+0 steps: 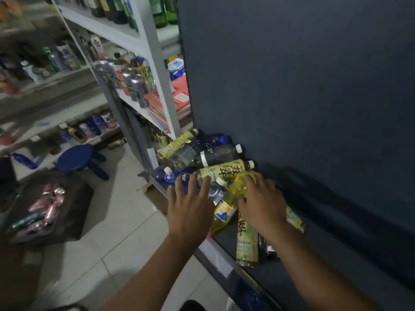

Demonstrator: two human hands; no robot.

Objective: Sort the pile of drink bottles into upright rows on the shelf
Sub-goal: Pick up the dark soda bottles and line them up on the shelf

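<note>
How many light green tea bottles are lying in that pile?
4 tea bottles: one at the far end, one just beyond the right hand, one right of that wrist, one nearest us. More may hide underneath.

Recorded on pale tiled floor (116, 221): blue stool (76, 157), with dark box (76, 221) near it holding pink and green cans (51, 205). Higher up: red flat packs (173, 102) stacked beside upright grey cans (134, 86).

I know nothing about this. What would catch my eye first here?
Two bare hands reach into a jumbled pile of bottles lying on their sides on the dark low shelf: the left hand spread open above a blue bottle, the right hand laid over a yellow bottle. To the left, a blue stool stands on the tiled floor.
</note>
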